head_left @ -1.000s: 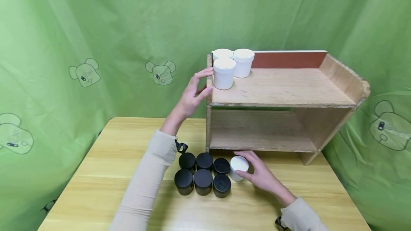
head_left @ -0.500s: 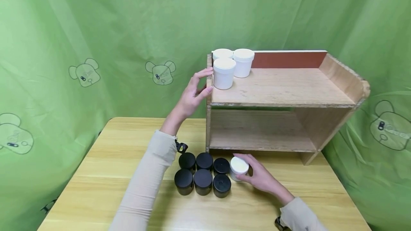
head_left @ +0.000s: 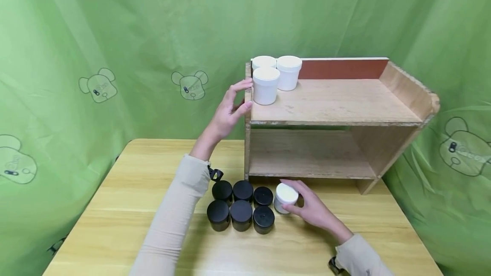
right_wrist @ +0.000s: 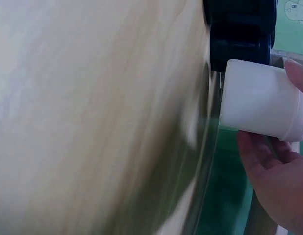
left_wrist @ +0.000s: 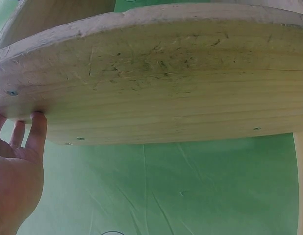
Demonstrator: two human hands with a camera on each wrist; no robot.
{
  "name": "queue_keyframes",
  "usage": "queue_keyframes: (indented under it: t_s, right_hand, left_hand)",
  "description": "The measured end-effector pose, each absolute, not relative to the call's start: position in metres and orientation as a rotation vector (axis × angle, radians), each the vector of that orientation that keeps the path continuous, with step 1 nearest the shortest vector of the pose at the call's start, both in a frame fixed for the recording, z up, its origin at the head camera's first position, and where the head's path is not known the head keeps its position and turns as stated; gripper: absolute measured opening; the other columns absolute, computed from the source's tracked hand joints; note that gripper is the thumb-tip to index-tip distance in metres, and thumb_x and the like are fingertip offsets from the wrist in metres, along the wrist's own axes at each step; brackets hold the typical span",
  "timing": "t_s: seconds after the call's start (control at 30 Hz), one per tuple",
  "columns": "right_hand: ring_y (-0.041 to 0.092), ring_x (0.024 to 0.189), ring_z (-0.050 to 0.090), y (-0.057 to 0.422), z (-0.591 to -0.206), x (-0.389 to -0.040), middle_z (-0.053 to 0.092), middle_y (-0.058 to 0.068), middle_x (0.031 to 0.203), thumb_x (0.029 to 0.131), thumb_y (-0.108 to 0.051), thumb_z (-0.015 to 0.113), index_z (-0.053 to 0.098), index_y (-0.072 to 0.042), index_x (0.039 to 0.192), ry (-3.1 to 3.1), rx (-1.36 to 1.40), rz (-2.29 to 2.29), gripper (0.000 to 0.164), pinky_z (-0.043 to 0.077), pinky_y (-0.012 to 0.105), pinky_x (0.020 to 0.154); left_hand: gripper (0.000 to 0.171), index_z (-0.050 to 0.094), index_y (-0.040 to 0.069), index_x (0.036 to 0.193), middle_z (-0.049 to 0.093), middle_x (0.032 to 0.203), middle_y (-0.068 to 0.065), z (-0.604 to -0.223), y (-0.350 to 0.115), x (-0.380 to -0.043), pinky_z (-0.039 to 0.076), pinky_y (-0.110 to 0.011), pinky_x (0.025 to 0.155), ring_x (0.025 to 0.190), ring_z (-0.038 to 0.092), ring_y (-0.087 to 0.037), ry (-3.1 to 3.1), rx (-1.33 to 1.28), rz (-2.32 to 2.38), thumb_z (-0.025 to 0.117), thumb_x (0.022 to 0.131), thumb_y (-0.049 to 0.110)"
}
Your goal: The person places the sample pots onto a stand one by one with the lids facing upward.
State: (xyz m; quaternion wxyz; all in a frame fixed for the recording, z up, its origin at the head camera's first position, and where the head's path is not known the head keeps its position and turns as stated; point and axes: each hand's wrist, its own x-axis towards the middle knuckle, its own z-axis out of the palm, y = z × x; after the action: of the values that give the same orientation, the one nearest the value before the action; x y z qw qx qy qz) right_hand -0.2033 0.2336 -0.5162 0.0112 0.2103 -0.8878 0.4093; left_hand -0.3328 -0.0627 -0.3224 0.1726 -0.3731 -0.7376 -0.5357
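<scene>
The right hand (head_left: 312,208) pinches the white jar (head_left: 284,198) near the bench (head_left: 145,173), just shifted slightly right from the black jars (head_left: 241,214), seemingly separating it. The left hand (head_left: 226,115), fingers parted, touches the shelf's (head_left: 337,101) left side.

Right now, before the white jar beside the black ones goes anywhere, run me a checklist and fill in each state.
1. Right hand holds the white jar, fingers on opposite sides: ok.
2. Lid on that jar: ok; how tight, cannot tell.
3. Jar's base lifted off the table: cannot tell; the views don't settle it.
4. Six black jars upright, lids up: ok.
5. Three shelved jars upright at the left end of the upper shelf: ok.
6. Left hand touching the rack's left side panel: ok.
</scene>
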Motion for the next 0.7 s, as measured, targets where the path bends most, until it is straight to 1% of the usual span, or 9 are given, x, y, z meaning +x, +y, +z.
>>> queue_keyframes:
  t_s: [0.1, 0.17, 0.23, 0.33, 0.43, 0.5, 0.57, 0.63, 0.7]
  right_hand:
    - [0.025, 0.122, 0.059, 0.235, -0.511, -0.202, 0.062, 0.005, 0.137, 0.087, -0.027, 0.084, 0.051, -0.018, 0.152, -2.741, 0.674, 1.246, 0.074, 0.051, 0.054, 0.107]
    - [0.021, 0.121, 0.059, 0.237, -0.504, -0.201, 0.062, 0.003, 0.136, 0.086, -0.025, 0.085, 0.051, -0.019, 0.152, -2.718, 0.679, 1.227, 0.074, 0.052, 0.047, 0.107]
    - [0.018, 0.120, 0.059, 0.237, -0.496, -0.200, 0.063, 0.002, 0.135, 0.085, -0.023, 0.086, 0.052, -0.018, 0.151, -2.695, 0.686, 1.206, 0.074, 0.055, 0.043, 0.106]
    - [0.019, 0.120, 0.058, 0.236, -0.481, -0.196, 0.064, 0.003, 0.136, 0.084, -0.023, 0.087, 0.054, -0.020, 0.150, -2.675, 0.671, 1.203, 0.074, 0.053, 0.048, 0.106]
    - [0.023, 0.124, 0.057, 0.235, -0.467, -0.193, 0.064, 0.005, 0.138, 0.083, -0.023, 0.088, 0.055, -0.020, 0.149, -2.649, 0.668, 1.205, 0.074, 0.050, 0.061, 0.106]
    - [0.022, 0.123, 0.057, 0.235, -0.457, -0.191, 0.064, 0.004, 0.137, 0.083, -0.022, 0.088, 0.055, -0.021, 0.150, -2.624, 0.679, 1.197, 0.075, 0.050, 0.062, 0.105]
    - [0.016, 0.123, 0.056, 0.234, -0.447, -0.189, 0.064, 0.002, 0.136, 0.082, -0.021, 0.088, 0.054, -0.021, 0.150, -2.595, 0.694, 1.174, 0.076, 0.050, 0.055, 0.105]
    - [0.008, 0.119, 0.056, 0.233, -0.436, -0.188, 0.064, -0.002, 0.133, 0.081, -0.019, 0.089, 0.054, -0.022, 0.150, -2.558, 0.712, 1.155, 0.077, 0.051, 0.040, 0.104]
    - [0.004, 0.118, 0.055, 0.231, -0.424, -0.185, 0.063, -0.003, 0.132, 0.080, -0.016, 0.090, 0.055, -0.022, 0.149, -2.516, 0.735, 1.152, 0.078, 0.049, 0.026, 0.103]
  left_hand:
    - [0.055, 0.041, 0.015, 0.149, 0.033, 0.167, 0.000, -0.322, -0.062, -0.334, 0.045, -0.055, 0.118, 0.155, 0.029, -0.015, -2.091, -1.065, -1.514, 0.054, 0.099, 0.034]
    - [0.055, 0.041, 0.015, 0.149, 0.033, 0.167, 0.000, -0.322, -0.062, -0.334, 0.044, -0.058, 0.118, 0.155, 0.029, -0.015, -2.081, -1.073, -1.524, 0.055, 0.099, 0.033]
    - [0.054, 0.041, 0.015, 0.149, 0.033, 0.167, 0.001, -0.322, -0.063, -0.334, 0.044, -0.059, 0.118, 0.155, 0.029, -0.015, -2.075, -1.073, -1.536, 0.055, 0.099, 0.033]
    - [0.054, 0.042, 0.015, 0.149, 0.033, 0.167, 0.001, -0.322, -0.063, -0.334, 0.044, -0.058, 0.118, 0.155, 0.029, -0.014, -2.071, -1.069, -1.550, 0.055, 0.100, 0.031]
    - [0.053, 0.042, 0.015, 0.149, 0.033, 0.167, 0.002, -0.322, -0.064, -0.334, 0.044, -0.055, 0.118, 0.155, 0.028, -0.013, -2.076, -1.065, -1.550, 0.055, 0.100, 0.030]
    - [0.053, 0.042, 0.015, 0.149, 0.033, 0.167, 0.002, -0.322, -0.064, -0.334, 0.044, -0.055, 0.118, 0.155, 0.028, -0.014, -2.078, -1.066, -1.550, 0.055, 0.100, 0.030]
    - [0.053, 0.042, 0.016, 0.149, 0.032, 0.167, 0.002, -0.323, -0.063, -0.335, 0.045, -0.054, 0.118, 0.155, 0.028, -0.014, -2.081, -1.066, -1.550, 0.055, 0.100, 0.030]
    - [0.052, 0.042, 0.016, 0.149, 0.032, 0.167, 0.002, -0.323, -0.064, -0.335, 0.045, -0.055, 0.118, 0.155, 0.028, -0.014, -2.079, -1.068, -1.550, 0.055, 0.101, 0.030]
    - [0.052, 0.042, 0.016, 0.149, 0.032, 0.167, 0.002, -0.323, -0.064, -0.334, 0.045, -0.055, 0.118, 0.155, 0.028, -0.015, -2.076, -1.071, -1.553, 0.055, 0.101, 0.029]
